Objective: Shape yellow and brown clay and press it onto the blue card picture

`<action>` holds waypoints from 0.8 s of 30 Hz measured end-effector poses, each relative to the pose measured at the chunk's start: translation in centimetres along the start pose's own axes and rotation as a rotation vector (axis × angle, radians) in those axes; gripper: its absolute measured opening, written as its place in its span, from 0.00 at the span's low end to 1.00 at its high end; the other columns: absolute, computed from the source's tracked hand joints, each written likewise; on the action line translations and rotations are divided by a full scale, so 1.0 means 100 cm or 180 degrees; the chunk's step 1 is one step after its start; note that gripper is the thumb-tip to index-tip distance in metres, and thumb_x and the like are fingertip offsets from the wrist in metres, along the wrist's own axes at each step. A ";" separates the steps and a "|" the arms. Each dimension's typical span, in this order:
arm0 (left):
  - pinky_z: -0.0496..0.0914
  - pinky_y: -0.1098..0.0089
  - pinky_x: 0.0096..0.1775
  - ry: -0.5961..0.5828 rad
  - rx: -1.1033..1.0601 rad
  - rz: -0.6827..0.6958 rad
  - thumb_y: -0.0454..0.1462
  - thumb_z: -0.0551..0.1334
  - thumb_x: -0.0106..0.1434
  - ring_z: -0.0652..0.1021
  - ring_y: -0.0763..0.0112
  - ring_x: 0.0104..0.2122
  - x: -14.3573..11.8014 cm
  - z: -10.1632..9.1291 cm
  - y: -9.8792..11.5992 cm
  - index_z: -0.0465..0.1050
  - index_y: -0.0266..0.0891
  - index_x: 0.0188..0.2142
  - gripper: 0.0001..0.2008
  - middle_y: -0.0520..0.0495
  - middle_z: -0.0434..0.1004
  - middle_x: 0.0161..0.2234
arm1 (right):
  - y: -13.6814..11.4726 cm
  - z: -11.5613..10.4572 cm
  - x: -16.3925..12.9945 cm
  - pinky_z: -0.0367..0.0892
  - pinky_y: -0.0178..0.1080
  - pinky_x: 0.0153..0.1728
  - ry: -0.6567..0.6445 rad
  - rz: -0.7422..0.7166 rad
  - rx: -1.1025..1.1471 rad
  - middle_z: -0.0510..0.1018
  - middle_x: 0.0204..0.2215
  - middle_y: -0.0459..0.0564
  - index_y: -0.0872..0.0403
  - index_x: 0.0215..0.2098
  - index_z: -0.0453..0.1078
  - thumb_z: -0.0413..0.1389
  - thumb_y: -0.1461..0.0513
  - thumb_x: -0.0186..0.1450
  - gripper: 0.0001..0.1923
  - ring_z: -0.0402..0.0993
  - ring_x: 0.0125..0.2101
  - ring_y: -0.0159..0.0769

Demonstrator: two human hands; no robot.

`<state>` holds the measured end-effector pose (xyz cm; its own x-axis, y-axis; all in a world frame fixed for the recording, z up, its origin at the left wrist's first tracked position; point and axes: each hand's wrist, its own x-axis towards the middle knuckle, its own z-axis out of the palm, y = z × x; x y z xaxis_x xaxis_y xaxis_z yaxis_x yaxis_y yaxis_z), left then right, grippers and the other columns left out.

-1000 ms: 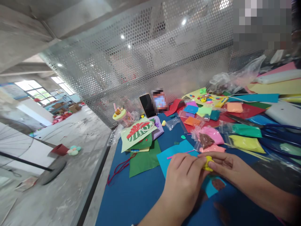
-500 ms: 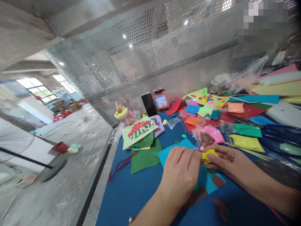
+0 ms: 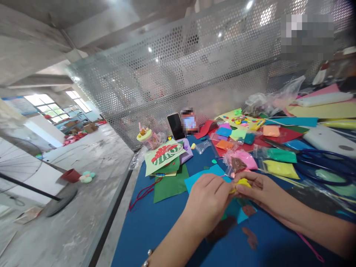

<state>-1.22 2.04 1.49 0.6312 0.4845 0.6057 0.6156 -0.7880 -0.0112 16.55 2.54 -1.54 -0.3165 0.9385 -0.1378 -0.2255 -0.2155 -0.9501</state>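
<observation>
Between my two hands is a lump of yellow modelling clay (image 3: 243,182). My right hand (image 3: 257,187) pinches it with thumb and fingers. Close against it, my left hand (image 3: 210,202) has its fingers closed on the clay's left side, the fingertips mostly hidden. Under the hands lies a light blue sheet (image 3: 194,179) with green and brown clay on it, partly covered. A flat brown clay piece (image 3: 250,237) rests on the dark blue table just below. Behind the hands sit a brown clay bag (image 3: 238,164) and a pink clay bag (image 3: 247,159).
Bagged yellow clay (image 3: 280,169), green clay (image 3: 282,155) and blue-handled scissors (image 3: 322,167) lie at right. A card with a watermelon picture (image 3: 164,157), green paper (image 3: 171,185) and red cord (image 3: 143,194) lie left. A phone (image 3: 175,126) leans on the perforated metal screen (image 3: 178,74).
The hands have come closer together around the yellow clay, and less of it shows. The view has shifted slightly, exposing a pink loop-ended tool at lower right.
</observation>
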 end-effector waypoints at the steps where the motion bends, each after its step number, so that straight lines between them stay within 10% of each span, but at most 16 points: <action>1: 0.69 0.70 0.34 0.0044 0.0053 0.0008 0.35 0.53 0.69 0.73 0.71 0.29 -0.001 -0.006 -0.003 0.70 0.35 0.34 0.10 0.49 0.74 0.27 | -0.001 -0.002 0.001 0.71 0.34 0.34 0.0034 -0.0043 -0.0017 0.76 0.26 0.46 0.53 0.30 0.74 0.70 0.54 0.49 0.16 0.75 0.31 0.36; 6: 0.68 0.73 0.34 0.0844 0.0406 -0.1182 0.35 0.57 0.66 0.75 0.72 0.31 -0.018 -0.053 -0.031 0.69 0.39 0.36 0.03 0.51 0.75 0.31 | -0.014 -0.024 0.013 0.73 0.36 0.33 0.0505 -0.0319 -0.0171 0.77 0.26 0.46 0.52 0.34 0.72 0.67 0.50 0.51 0.19 0.75 0.28 0.36; 10: 0.67 0.74 0.34 0.0726 -0.0116 -0.2100 0.36 0.51 0.69 0.74 0.74 0.32 -0.036 -0.074 -0.030 0.68 0.42 0.44 0.09 0.52 0.73 0.33 | -0.022 -0.041 0.018 0.72 0.39 0.34 0.0371 -0.0820 -0.1365 0.79 0.33 0.48 0.50 0.34 0.74 0.64 0.48 0.53 0.17 0.76 0.32 0.40; 20: 0.46 0.70 0.23 0.0454 -0.1253 -0.2657 0.47 0.47 0.69 0.49 0.77 0.20 -0.045 -0.043 -0.002 0.42 0.41 0.20 0.24 0.57 0.41 0.19 | -0.007 -0.065 0.004 0.67 0.42 0.38 -0.0882 -0.1408 -0.3885 0.78 0.37 0.50 0.50 0.36 0.71 0.48 0.57 0.68 0.11 0.74 0.37 0.42; 24: 0.50 0.72 0.22 0.0360 -0.1550 -0.2781 0.47 0.46 0.70 0.55 0.77 0.19 -0.042 -0.039 0.004 0.62 0.40 0.26 0.20 0.57 0.48 0.18 | -0.003 -0.079 0.003 0.68 0.41 0.38 -0.0709 -0.1461 -0.3974 0.77 0.37 0.50 0.50 0.36 0.71 0.49 0.57 0.68 0.10 0.74 0.38 0.42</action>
<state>-5.48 -1.76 2.03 -0.0133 0.9479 0.3184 0.5654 -0.2555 0.7842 23.77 4.98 -3.53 -0.6079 0.7701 0.1935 0.5943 0.6030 -0.5322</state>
